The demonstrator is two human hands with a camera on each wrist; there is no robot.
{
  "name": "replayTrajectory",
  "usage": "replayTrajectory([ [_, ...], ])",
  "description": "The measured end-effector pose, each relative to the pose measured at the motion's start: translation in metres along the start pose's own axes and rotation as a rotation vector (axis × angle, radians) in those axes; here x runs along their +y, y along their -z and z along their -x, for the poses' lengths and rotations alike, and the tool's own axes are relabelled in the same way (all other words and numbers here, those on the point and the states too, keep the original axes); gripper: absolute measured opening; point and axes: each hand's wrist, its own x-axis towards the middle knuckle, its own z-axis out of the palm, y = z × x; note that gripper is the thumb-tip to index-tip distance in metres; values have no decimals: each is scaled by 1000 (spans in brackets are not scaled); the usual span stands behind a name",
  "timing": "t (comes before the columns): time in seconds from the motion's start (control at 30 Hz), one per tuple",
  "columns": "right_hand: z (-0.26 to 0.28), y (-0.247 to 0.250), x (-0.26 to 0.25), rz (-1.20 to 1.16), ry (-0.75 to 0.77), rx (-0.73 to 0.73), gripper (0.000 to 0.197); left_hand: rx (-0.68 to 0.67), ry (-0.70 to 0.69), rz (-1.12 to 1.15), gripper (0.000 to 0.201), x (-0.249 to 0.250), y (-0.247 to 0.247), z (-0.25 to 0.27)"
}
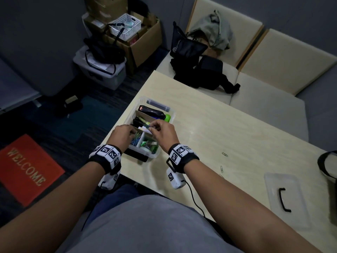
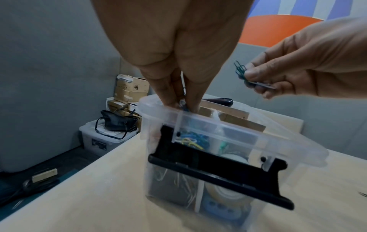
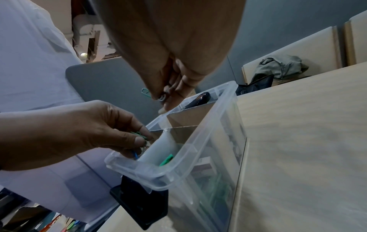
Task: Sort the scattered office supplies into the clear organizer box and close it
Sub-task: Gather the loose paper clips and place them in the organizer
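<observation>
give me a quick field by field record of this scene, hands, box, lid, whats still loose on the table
left hand: fingertips down in the near-left compartment, pinching paper clips
right hand: pinching a few paper clips above the box
organizer box: open, on the table's left edge, cardboard dividers inside
box contents: black stapler, coloured clips, tape roll
lid: off, flat on the table to the right, black handle up
loose items: two paper clips on the table
task state: sorting unfinished, box not closed

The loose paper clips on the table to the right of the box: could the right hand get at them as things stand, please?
Probably yes: the paper clips lie on bare table with nothing between them and the right hand. That hand is pinching other clips above the organizer box, so it should drop those first.
</observation>
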Motion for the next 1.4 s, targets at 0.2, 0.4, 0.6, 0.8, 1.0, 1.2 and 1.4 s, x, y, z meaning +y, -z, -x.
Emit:
replayTrajectory([
  [0.2, -6, -9, -7, 37, -23, -42, 4, 75, -13, 11, 11, -8, 11, -6],
  [0.4, -15, -29, -19, 175, -97, -204, 3, 186, 35, -98, 21, -21, 12, -8],
  [0.6, -21, -53, -36, 337, -80, -328, 9, 149, 59, -86, 24, -25, 10, -9],
  [0.8, -25, -63, -40, 420, -53, -344, 14, 158, 61, -103, 22, -23, 10, -7],
  [1.0, -22, -59, -32, 287, -56, -272, 18, 161, 81, -106, 21, -19, 10, -7],
  [1.2, -12, -37, -24, 169, 10, -176, 14, 242, 60, -121, 28, -9, 3, -6],
  [1.4, 2, -1, 3, 130, -35, -72, 9, 241, -51, -99, 23, 34, -10, -16],
])
